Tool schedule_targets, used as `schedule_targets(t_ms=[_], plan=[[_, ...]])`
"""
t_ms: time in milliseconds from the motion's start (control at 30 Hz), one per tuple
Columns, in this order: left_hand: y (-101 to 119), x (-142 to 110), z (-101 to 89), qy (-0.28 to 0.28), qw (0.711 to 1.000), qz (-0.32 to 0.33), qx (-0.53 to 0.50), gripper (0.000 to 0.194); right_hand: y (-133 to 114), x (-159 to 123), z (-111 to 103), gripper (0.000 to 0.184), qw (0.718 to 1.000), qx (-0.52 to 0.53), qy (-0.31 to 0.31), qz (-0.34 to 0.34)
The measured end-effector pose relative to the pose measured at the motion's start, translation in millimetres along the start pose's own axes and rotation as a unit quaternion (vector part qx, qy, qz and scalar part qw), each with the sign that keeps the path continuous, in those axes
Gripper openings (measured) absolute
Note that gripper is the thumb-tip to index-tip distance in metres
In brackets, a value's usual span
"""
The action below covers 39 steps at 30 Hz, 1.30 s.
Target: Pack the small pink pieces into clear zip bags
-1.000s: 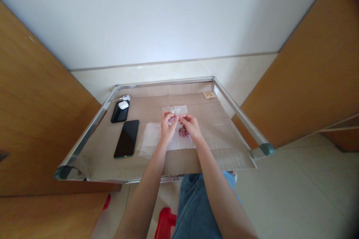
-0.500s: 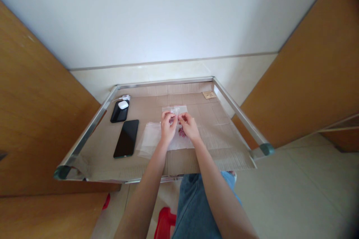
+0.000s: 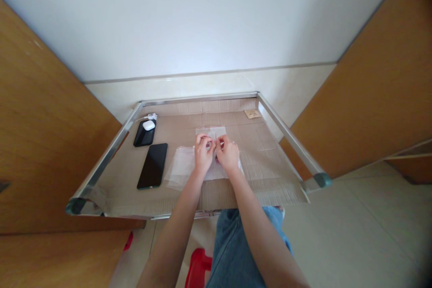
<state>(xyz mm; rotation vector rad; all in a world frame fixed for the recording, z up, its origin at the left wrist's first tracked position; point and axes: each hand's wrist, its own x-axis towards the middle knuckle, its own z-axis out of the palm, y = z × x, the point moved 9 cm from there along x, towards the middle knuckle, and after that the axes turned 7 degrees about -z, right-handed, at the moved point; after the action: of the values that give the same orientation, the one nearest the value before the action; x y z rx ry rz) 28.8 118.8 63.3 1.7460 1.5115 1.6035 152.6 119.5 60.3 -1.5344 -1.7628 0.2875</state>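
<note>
my left hand [image 3: 203,155] and right hand [image 3: 228,154] are close together over the cardboard-covered desk [image 3: 270,166], fingers curled, thumbs near fingertips; i cannot tell what either one pinches. a clear bag [image 3: 219,131] shows just beyond my fingers, more clear bags [image 3: 180,164] lie just beside my left hand, and a black phone [image 3: 153,166] rests farther left.
</note>
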Motion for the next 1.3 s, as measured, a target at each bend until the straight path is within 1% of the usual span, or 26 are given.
schedule_targets(t_ms=[67,167,267,367,533,633,733,833,967,1067,1167,1300], plan=[[-1,0,-0.1,0.001,1.000,-0.001,0.003,0.007,-4,-1,-3,0.020,0.999,-0.035,0.001,-0.004],[0,0,-0.7,0.005,1.000,0.002,0.013,0.007,-6,-1,-4,0.022,0.998,-0.060,0.000,-0.008],[3,0,-3.8,0.019,0.999,0.011,0.026,0.007,-2,0,-5,0.022,0.997,-0.073,0.011,0.008],[5,0,-6.4,0.026,0.999,0.016,0.029,0.009,6,1,-8,0.021,0.997,-0.072,0.029,0.028],[3,1,-13.2,0.055,0.998,0.001,0.019,0.007,15,1,-15,0.024,0.996,-0.058,0.057,0.043],[4,2,-13.0,0.052,0.998,0.001,0.018,0.007,15,0,-19,0.024,0.995,-0.056,0.072,0.042],[5,2,-13.5,0.052,0.999,-0.001,0.012,0.007,15,1,-19,0.023,0.997,-0.032,0.068,0.030],[3,3,-15.7,0.059,0.998,-0.010,0.002,0.006,12,2,-13,0.022,0.999,0.015,0.042,0.005],[-3,3,-12.5,0.038,0.999,-0.029,-0.010,0.006,6,3,-11,0.019,0.996,0.073,0.034,-0.024],[-6,3,-9.5,0.024,0.999,-0.038,-0.016,0.009,-2,3,-13,0.016,0.995,0.074,0.037,-0.056],[-8,3,-7.9,0.019,0.999,-0.042,-0.016,0.010,-7,2,-14,0.020,0.994,0.060,0.033,-0.084],[-8,3,-5.3,0.008,0.999,-0.038,-0.019,0.010,-7,2,-11,0.027,0.995,0.047,0.019,-0.084]])
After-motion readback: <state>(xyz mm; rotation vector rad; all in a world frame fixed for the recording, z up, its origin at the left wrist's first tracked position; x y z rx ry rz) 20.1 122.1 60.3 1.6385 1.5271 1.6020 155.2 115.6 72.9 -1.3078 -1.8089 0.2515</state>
